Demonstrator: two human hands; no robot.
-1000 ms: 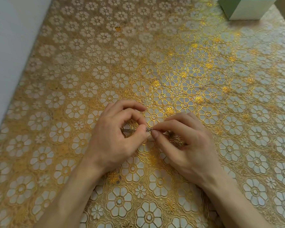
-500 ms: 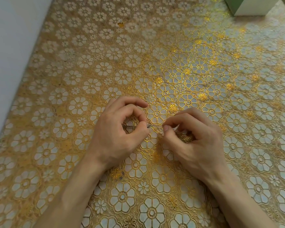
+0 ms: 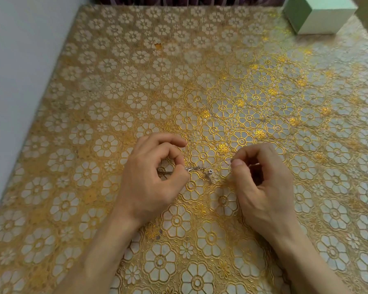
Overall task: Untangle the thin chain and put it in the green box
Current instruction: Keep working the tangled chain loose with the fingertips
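- Thin chain (image 3: 197,169) is held stretched between two hands above the patterned worktop (image 3: 119,85), well apart from the green box (image 3: 319,15) and nearer the person than the box; whether it touches the worktop cannot be told.
- One part of the chain is pinched between thumb and forefinger of the left hand (image 3: 151,179), the other fingers being curled; a further bit of chain is seen inside the curl of that hand.
- Another part is pinched at the thumb tip of the right hand (image 3: 261,183), with its fingers curled likewise; what lies behind those fingers is hidden.
- A short stretch is drawn out roughly straight between the hands, but a small ring (image 3: 210,171) and a dangling bit hang from the middle of it, so a snag is judged to be there.
- Untangling is therefore judged to be under way and not finished; how much knot is left cannot be told, as the links are too fine to be made out.
- Only part of the green box is in view; whether it is open cannot be told, and nothing of the chain is seen at it.
- Left to be done: the snag is to be freed, and the chain is to be carried across to the green box and laid inside.
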